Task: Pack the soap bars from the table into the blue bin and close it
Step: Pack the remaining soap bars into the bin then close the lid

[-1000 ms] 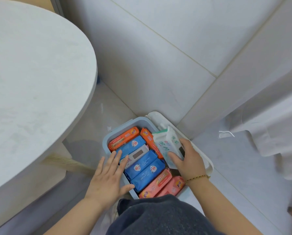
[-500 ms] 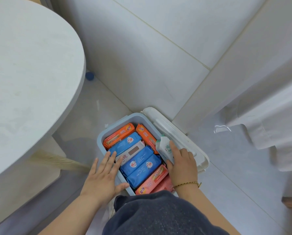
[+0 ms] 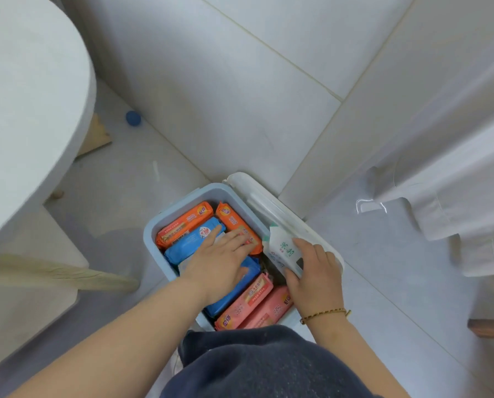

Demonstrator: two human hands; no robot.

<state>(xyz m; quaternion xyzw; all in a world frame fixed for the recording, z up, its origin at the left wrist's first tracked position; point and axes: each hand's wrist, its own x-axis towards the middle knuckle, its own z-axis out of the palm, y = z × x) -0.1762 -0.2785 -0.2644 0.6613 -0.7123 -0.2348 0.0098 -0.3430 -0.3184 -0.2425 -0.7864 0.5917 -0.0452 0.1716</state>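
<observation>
While open, blue bin (image 3: 157,231) soap-packed.

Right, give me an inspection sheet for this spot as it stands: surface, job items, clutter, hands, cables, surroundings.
Surface: pale tiled floor; the blue bin stands on it near a wall corner.
Job's things: bin open, packed with orange, blue and pink soap bars; white lid stands behind its right side.
Clutter: small blue ball on the floor by the wall.
Hands: left hand flat on the bars; right hand holds a white-and-green pack at the bin's right edge.
Cables: nothing seen.
Surroundings: round white table to the left, white cloth hanging to the right.
</observation>
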